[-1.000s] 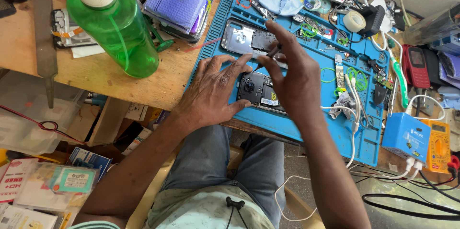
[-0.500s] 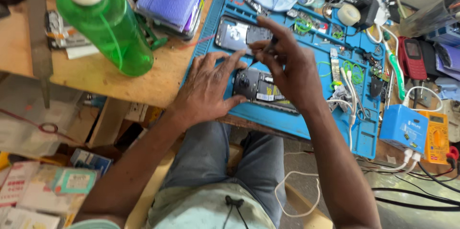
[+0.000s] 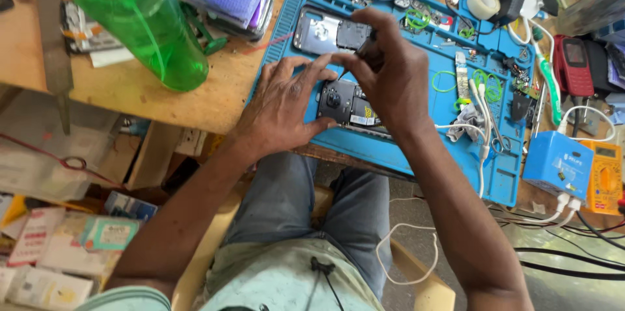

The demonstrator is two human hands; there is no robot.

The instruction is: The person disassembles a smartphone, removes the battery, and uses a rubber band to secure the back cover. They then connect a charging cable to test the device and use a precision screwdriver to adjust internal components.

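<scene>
**Both hands on an opened phone at the near edge of the blue mat**

I see the opened phone (image 3: 348,106), back cover off and dark innards showing, lying on the blue work mat (image 3: 416,148) close to its near edge. My left hand (image 3: 286,106) lies flat beside and partly over the phone's left end, fingers (image 3: 311,67) spread wide, pinning it down. My right hand (image 3: 387,70) arches above the phone's top edge with its fingers pinched narrow around a thin dark tool (image 3: 357,57); I cannot tell what kind of tool it is.

Just beyond the hands, a 2nd phone body (image 3: 325,32) rests on the same mat. To the right lie green wire loops (image 3: 446,80) and tweezers (image 3: 498,135). A green plastic bottle (image 3: 146,21) stands on the wooden desk (image 3: 215,99) to the left. Off the mat's right end sit a blue box (image 3: 556,164), an orange multimeter (image 3: 602,177) and a red keypad phone (image 3: 573,63).
</scene>
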